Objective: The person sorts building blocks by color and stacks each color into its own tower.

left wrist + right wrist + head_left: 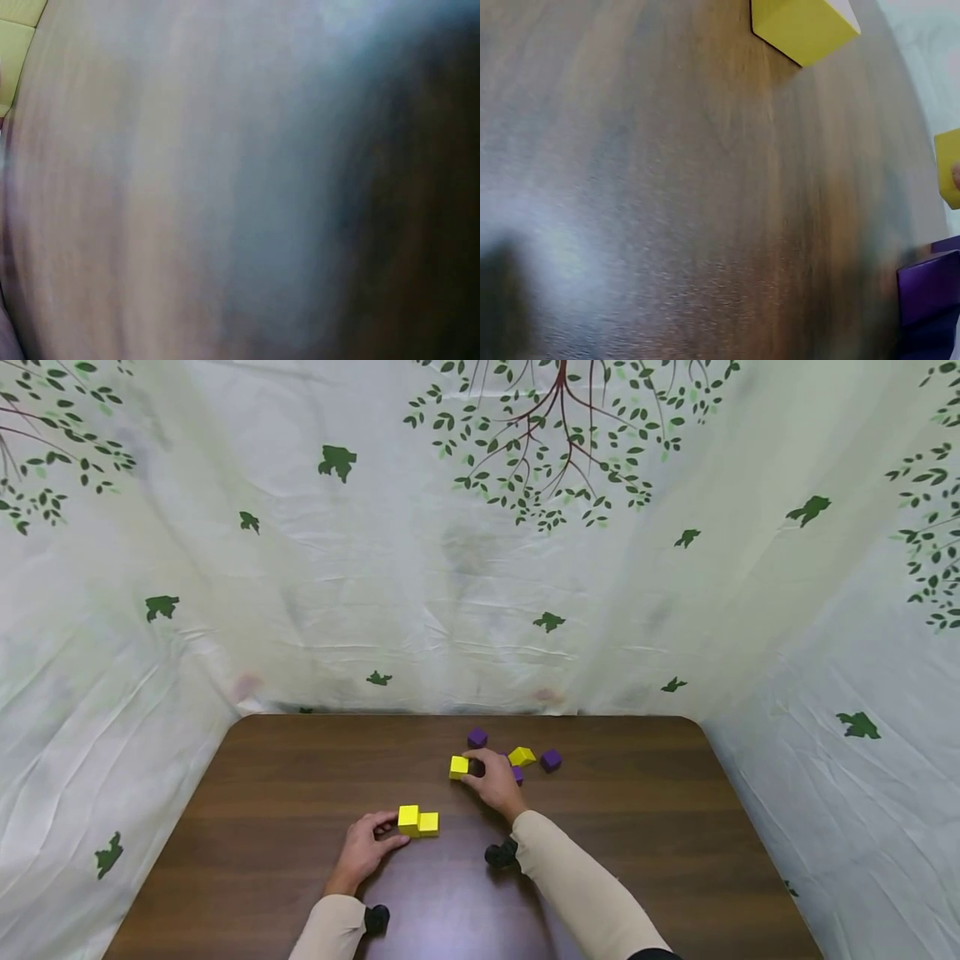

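In the head view my right hand (pixel 495 782) pinches a yellow cube (pixel 459 767) between thumb and fingers. The right wrist view catches part of this cube (pixel 948 166) with a fingertip on it at the right edge. Lower and to the left, my left hand (pixel 362 853) has its thumb and fingers at a yellow block (pixel 408 821), gripping its left side. A second, lower-looking yellow block (pixel 428 824) sits against its right side. At the left wrist view's corner, only a strip of yellow blocks (pixel 13 52) shows; the rest there is blurred.
Beyond my right hand lie a purple cube (pixel 477 738), a yellow wedge-shaped block (pixel 522 757) and another purple cube (pixel 552 761). More purple (pixel 517 774) is partly hidden behind that hand. The brown table (pixel 645 827) meets white leaf-printed cloth (pixel 480 602) at its edges.
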{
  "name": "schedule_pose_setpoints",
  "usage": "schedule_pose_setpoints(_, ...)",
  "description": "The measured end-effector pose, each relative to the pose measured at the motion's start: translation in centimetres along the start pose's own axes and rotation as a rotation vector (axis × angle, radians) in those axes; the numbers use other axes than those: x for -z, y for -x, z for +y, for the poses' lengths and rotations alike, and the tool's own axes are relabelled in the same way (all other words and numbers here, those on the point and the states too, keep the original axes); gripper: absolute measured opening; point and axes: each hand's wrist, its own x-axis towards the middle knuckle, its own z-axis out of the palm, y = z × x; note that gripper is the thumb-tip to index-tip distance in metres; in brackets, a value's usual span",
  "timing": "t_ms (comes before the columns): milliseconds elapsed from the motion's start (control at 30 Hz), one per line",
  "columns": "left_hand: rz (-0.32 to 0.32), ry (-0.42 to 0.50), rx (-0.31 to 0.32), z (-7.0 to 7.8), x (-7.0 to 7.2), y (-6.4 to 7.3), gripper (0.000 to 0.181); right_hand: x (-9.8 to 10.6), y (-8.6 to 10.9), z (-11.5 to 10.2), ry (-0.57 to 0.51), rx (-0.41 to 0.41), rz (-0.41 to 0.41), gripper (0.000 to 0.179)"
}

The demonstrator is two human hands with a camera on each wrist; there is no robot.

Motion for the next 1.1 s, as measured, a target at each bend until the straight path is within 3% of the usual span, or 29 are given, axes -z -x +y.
schedule_pose_setpoints(400, 0.002, -0.008, 0.007, 0.0, 0.0, -0.1, 0.042, -0.4, 1.7, -0.6, -0.1, 0.047, 0.064, 0.036)
schedule_pose_setpoints(667, -0.006, -0.007, 0.0, -0.2, -0.2, -0.3, 0.041, -1.0, 2.9, -0.8, -0.233, 0.096, 0.113, 0.039)
schedule_pose_setpoints(967, -0.021, -0.013, 0.007, 0.0, -0.1, -0.2, 0.043, -1.3, 4.5, -1.3, -0.3, 0.002, 0.089, 0.035)
schedule_pose_setpoints(1100, -0.022, -0.02, -0.006, 0.1, 0.0, -0.3, 0.043, -1.6, 5.1, -1.0, -0.312, 0.013, 0.119, 0.033)
